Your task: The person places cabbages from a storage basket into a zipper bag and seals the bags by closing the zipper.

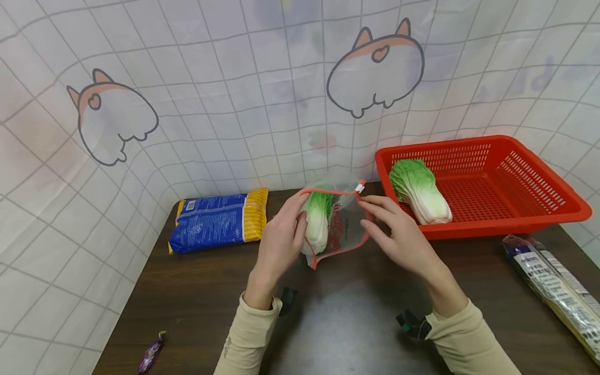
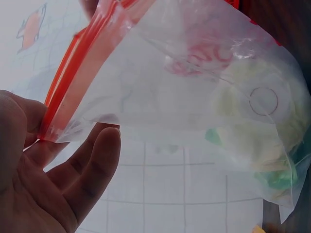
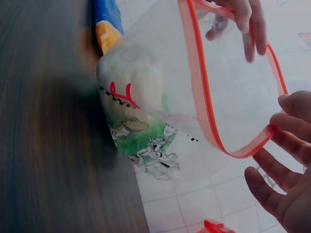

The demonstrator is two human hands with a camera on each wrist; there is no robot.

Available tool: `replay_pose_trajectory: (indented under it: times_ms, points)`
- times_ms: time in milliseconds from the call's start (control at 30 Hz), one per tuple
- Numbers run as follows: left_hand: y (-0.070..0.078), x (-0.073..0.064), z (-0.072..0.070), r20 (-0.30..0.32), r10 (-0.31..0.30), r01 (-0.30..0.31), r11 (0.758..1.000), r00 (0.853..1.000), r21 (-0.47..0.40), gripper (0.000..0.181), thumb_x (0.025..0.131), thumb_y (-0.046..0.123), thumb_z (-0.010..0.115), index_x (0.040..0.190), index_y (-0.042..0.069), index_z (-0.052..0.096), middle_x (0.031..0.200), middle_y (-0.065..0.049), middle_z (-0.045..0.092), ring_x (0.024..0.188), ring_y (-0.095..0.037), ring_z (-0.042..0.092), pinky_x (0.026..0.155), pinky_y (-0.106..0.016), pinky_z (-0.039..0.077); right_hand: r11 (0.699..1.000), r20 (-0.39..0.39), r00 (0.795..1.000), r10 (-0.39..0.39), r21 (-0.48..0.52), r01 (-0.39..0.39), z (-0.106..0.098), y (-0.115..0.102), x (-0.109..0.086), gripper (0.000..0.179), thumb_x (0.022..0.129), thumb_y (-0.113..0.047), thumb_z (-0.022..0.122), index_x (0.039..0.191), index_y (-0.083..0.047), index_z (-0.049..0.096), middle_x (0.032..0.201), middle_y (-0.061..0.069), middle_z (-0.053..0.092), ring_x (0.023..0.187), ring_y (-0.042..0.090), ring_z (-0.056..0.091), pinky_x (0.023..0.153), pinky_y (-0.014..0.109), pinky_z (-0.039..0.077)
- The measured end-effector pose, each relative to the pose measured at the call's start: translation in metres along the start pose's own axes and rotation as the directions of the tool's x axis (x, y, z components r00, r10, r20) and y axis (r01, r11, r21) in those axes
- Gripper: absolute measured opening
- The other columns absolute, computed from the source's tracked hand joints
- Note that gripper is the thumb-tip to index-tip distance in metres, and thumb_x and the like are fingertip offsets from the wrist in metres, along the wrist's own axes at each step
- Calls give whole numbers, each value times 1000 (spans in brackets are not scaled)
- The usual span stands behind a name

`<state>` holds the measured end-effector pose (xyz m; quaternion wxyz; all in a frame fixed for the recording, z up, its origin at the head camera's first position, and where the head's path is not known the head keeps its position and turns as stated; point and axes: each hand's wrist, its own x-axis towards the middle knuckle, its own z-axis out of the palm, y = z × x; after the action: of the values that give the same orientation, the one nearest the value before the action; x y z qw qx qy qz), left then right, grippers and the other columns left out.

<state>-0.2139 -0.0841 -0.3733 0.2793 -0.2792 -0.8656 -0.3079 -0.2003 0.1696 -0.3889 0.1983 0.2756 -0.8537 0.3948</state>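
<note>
Only the right wrist view shows cartoon figures (image 3: 163,158) on the bag (image 3: 182,97).

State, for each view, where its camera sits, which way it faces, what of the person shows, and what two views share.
Head: on the head, facing forward and down at the bag, table and basket; left hand, right hand and sleeves show.
Left wrist: on that wrist, facing the bag's side; part of the left hand shows.
Right wrist: on that wrist, facing the open bag; part of the right hand and left fingers show.
Shared by head and right wrist: the blue packet.
</note>
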Motion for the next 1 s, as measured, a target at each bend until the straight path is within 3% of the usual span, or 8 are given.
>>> replay_pose_trajectory:
  times_ms: [67,167,433,633,767,1000]
  points:
    - [0,0,0,4,-4,4,1000,1000,7,39,98,4,51,137,6,55,140,-4,54,55,-15,44,48,-25,37,1000,-21,1000,22,7,-22,-1,0,0,40,94,-7,63,134,0,58,135,10,53,97,22,57,73,33,47]
    - [0,-1,0,5,-14,14,1000,1000,20,39,99,6,51,138,8,55,140,-3,54,57,-15,47,48,-25,38,999,-23,999,47,6,-47,-1,2,0,40,97,-7,60,136,1,56,137,10,51,101,21,55,73,34,45]
    - [-1,-1,-3,-54,-39,41,999,998,29,39,98,3,51,136,10,58,138,-1,57,61,-16,49,48,-27,36,999,-4,999,43,6,-43,-2,4,2,41,99,-6,56,139,0,53,139,9,48,118,22,48,85,33,43]
    - [-4,0,-3,-95,-67,70,997,993,29,39,96,1,52,134,9,60,136,-4,59,66,-18,53,50,-28,38,999,30,999,42,31,-43,-3,5,1,46,96,-4,59,142,0,50,137,13,47,100,19,54,70,28,44]
    - [-5,0,-4,-97,-110,111,994,989,10,41,96,1,52,135,12,60,134,-3,59,74,-18,56,53,-29,41,995,67,993,93,20,-95,-5,8,-1,51,96,-6,60,145,-4,47,132,14,48,91,17,61,70,30,51]
    - [-4,-1,-4,-90,-106,104,994,990,-19,43,95,3,54,137,12,59,131,-4,62,73,-17,61,50,-27,40,989,161,976,145,-11,-145,-4,11,-2,44,97,-12,61,140,-5,54,129,11,53,88,15,59,71,35,51]
